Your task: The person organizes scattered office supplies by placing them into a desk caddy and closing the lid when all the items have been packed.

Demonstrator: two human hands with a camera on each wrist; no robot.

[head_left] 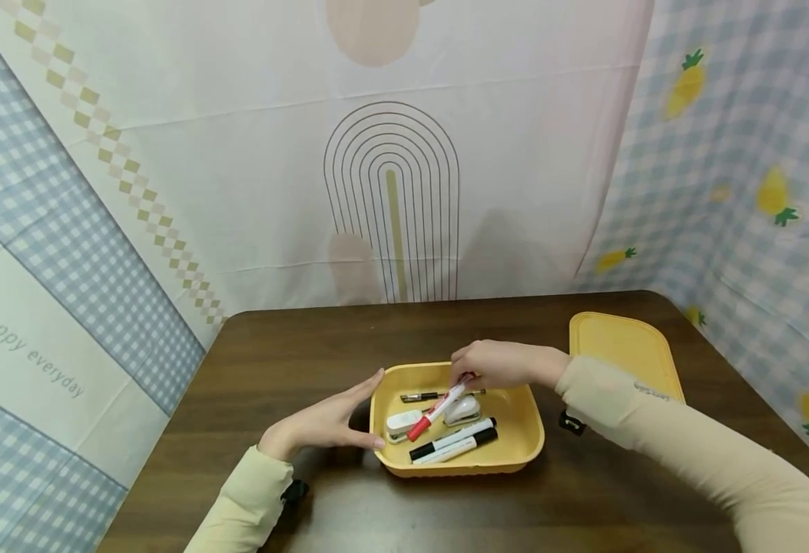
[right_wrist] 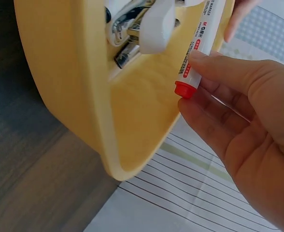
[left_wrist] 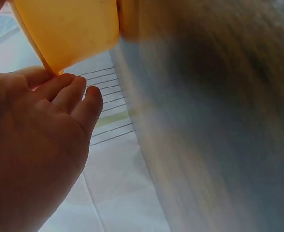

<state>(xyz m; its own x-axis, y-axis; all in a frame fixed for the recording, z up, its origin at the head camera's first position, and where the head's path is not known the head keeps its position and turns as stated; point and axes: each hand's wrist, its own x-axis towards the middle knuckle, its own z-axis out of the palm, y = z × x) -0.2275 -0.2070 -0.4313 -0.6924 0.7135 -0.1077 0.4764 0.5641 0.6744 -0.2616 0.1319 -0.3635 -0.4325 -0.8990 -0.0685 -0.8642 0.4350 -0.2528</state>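
A white marker with red ends (head_left: 439,411) slants over the yellow bin (head_left: 473,469). My right hand (head_left: 490,362) pinches its upper end between thumb and fingers, shown closely in the right wrist view. Straight, spread fingers of my left hand (head_left: 328,418) touch the bin's left side, the thumb at the near corner. Inside the bin lie a white stapler (head_left: 401,422), a second white stapler-like piece (head_left: 465,412) with metal parts, two white markers with black caps (head_left: 454,444) and a dark slim pen (head_left: 418,397), partly hidden behind the red marker.
A flat yellow lid (head_left: 625,355) lies on the dark wooden table (head_left: 293,346) at the right, partly behind my right forearm. Patterned cloth (head_left: 259,177) hangs behind the table and along both sides.
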